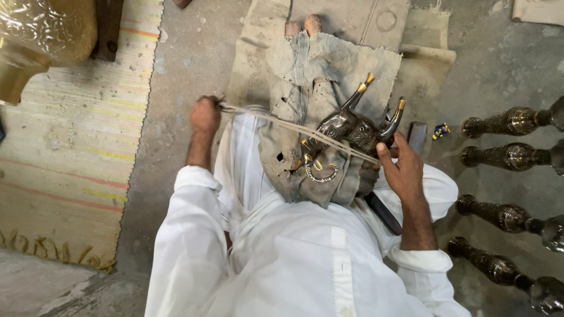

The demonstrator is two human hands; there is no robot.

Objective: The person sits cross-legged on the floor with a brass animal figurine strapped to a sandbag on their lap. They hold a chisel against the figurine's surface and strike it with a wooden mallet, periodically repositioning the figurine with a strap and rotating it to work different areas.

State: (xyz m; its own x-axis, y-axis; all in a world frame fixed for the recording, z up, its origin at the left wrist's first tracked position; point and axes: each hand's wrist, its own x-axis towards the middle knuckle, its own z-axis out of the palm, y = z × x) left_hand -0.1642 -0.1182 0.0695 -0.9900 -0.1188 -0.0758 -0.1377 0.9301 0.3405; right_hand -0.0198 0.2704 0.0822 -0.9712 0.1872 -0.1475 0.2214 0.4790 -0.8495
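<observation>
A dark metal animal figure (pixel 348 130) with brass-tipped horns lies on a worn grey cloth (pixel 317 76) spread over my lap and legs. A pale cord (pixel 276 120) runs taut across the figure. My left hand (pixel 204 114) is closed on the cord's left end, pulled out to the side. My right hand (pixel 401 170) grips the cord's other end beside the figure's right flank. My toes (pixel 304 26) stick out past the cloth's far edge.
Several dark engraved metal stands (pixel 505 121) lie in a row on the concrete floor at the right. A striped woven mat (pixel 70 147) covers the left, with a brass piece (pixel 41 35) at the top left. A beige sack (pixel 364 23) lies under my legs.
</observation>
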